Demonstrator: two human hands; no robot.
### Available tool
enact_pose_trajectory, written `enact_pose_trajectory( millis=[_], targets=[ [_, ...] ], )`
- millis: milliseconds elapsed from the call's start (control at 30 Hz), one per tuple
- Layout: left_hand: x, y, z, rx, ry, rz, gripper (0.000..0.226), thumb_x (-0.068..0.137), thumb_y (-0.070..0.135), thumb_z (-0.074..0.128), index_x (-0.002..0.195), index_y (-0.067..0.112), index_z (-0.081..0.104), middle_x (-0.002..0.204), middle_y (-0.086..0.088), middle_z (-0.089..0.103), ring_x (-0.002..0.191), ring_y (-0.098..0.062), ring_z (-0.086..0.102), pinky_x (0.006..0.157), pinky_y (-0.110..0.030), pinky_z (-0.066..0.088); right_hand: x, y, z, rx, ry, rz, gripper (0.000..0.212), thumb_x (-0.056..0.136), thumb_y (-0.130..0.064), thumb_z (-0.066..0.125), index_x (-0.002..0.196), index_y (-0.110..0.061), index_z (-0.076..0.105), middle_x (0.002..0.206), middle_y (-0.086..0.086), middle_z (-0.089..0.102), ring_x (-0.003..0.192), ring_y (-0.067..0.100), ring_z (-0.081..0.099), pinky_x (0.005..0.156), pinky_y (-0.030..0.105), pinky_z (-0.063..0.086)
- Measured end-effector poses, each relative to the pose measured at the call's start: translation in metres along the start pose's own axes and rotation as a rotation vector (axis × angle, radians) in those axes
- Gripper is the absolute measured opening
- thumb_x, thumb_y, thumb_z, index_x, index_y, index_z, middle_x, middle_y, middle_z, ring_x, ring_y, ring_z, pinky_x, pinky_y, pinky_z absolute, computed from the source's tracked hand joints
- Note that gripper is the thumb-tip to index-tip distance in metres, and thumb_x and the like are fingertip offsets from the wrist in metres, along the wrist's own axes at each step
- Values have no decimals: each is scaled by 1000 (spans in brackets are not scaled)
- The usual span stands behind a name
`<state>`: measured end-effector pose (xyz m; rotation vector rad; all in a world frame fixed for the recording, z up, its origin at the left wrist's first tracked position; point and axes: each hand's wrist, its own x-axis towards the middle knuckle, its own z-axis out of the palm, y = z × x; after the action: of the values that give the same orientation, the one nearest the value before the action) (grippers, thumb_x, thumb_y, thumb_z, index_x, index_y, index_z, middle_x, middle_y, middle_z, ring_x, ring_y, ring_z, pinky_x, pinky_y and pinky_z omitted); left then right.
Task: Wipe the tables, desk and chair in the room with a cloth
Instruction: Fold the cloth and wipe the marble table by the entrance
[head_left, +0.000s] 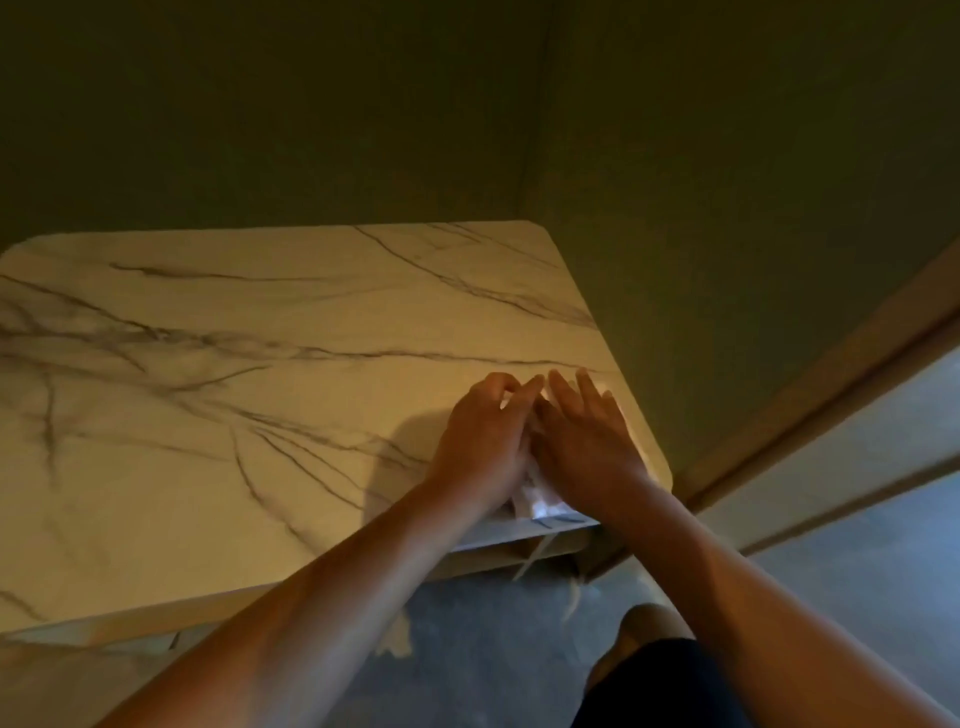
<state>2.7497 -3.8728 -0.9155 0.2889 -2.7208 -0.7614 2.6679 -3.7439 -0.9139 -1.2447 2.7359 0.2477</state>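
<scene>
1. Standing at the near right corner of the marble-veined table (208, 415), you are facing a dark olive wall (363, 104) that is running behind it and along its right side.
2. A wooden trim strip (831, 374) is slanting along the grey floor (493, 649) at the right, and your bare knee (649, 634) is showing below the table's near edge.
3. Your forearms are crossing that near edge and, with the hands, are hiding most of the cloth.
4. The white cloth (540, 501) is lying on the tabletop by the right corner, under both hands, with its near end peeking out between your wrists.
5. Your left hand (480, 441) is resting on the cloth's left part, its fingers curling and pinching a fold at the far end.
6. Your right hand (587, 441) is pressing flat just beside it, fingers straight and slightly spread.
7. Any print on the cloth is showing too blurred to read.
</scene>
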Motion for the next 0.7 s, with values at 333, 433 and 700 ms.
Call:
enact_pose_trajectory(
  millis=[333, 433, 700],
  targets=[
    [27, 1, 47, 93, -326, -136, 62, 108, 47, 18, 161, 17, 9, 170, -5, 5, 156, -19, -3, 126, -44, 0, 12, 14, 36, 51, -45, 29, 98, 74, -69, -7, 163, -29, -6, 170, 2, -16, 154, 40, -16, 122, 61, -4],
    [34, -2, 51, 160, -377, -134, 65, 106, 54, 10, 162, 22, 1, 170, 2, -3, 154, -12, -12, 124, -47, -9, 19, 27, 37, 204, -16, -11, 88, 81, -57, -8, 163, -25, -5, 172, 0, -6, 157, 35, -8, 124, 52, 0],
    [70, -27, 48, 378, -403, -27, 61, 108, 37, 20, 161, 21, -5, 169, 3, -13, 154, -11, -16, 123, -53, -10, 50, 41, 46, 109, 93, 4, 74, 97, -52, 11, 161, -19, 26, 169, 6, 21, 154, 41, 16, 123, 58, 11]
  ],
)
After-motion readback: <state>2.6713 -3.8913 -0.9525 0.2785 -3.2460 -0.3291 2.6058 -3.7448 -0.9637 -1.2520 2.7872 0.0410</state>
